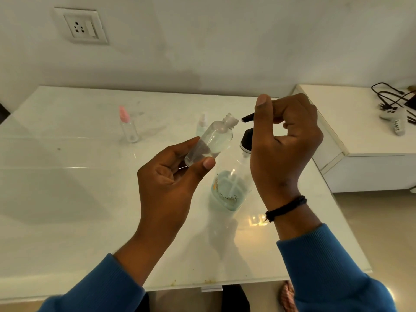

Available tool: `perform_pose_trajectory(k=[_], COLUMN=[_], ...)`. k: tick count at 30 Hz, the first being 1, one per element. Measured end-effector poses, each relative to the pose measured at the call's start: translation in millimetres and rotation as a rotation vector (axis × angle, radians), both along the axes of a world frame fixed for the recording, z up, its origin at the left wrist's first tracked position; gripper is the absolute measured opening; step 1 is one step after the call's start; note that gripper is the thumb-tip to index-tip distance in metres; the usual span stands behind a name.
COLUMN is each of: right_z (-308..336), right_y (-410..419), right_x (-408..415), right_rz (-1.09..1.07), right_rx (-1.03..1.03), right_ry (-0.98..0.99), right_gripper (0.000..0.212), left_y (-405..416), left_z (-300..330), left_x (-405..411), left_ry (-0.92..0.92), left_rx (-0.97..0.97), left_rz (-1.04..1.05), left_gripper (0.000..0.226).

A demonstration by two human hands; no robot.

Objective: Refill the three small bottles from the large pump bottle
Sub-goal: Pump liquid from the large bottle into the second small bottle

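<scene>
Over on the left of the counter (pixel 67 176) stands a pink-capped spray bottle (pixel 128 127), a pale-capped one (pixel 202 124) behind. Next, the left hand (pixel 166 183) grips an uncapped clear small bottle (pixel 211 140) round its base, tilted, neck just beside the black pump nozzle (pixel 247 117). It looks light, slick and stiff; hold low on the body. The right hand (pixel 286 140) curls over the pump head of the large pump bottle (pixel 231 188), thumb up, fingers closed on it.

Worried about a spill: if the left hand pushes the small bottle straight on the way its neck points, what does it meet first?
Probably the black pump spout, just beyond the small bottle's open mouth; depth is uncertain.
</scene>
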State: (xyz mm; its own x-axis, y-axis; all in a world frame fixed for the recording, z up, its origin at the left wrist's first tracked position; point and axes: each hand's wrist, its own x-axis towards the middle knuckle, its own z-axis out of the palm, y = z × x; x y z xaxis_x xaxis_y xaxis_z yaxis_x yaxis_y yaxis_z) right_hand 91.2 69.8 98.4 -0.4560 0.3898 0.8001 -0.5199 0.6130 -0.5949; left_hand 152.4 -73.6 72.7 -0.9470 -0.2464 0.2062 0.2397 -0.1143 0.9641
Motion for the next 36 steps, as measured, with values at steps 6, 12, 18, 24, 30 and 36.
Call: perform_pose_trajectory(k=[6,12,18,24,30,36], right_z=[19,38,44,48,51,50], right_y=[-4,-10,-19,-27,-43,-54], right_x=[3,12,16,17,22,23], right_rz=[0.03,0.037,0.016,0.031,0.072,0.089], right_rx=[0.017,0.192,0.304,0.296,0.359,0.417], right_ry=[-0.057,-0.241,-0.357,-0.372,-0.343,-0.297], right_gripper=[0.021,0.033,0.036,0.033,0.031,0.029], left_y=[-1,-1,-2,-5,-11,-19], left_z=[3,6,5,4,5,4], left_x=[-1,-2,-5,-7,-7,-10], left_ry=[0.005,0.027,0.025,0.042,0.072,0.09], left_rx=[0.005,0.002,-0.012,-0.039,-0.135,-0.286], left_rz=[0.008,0.034,0.078,0.064,0.093,0.138], left_gripper=[0.037,0.035,0.039,0.04,0.052,0.052])
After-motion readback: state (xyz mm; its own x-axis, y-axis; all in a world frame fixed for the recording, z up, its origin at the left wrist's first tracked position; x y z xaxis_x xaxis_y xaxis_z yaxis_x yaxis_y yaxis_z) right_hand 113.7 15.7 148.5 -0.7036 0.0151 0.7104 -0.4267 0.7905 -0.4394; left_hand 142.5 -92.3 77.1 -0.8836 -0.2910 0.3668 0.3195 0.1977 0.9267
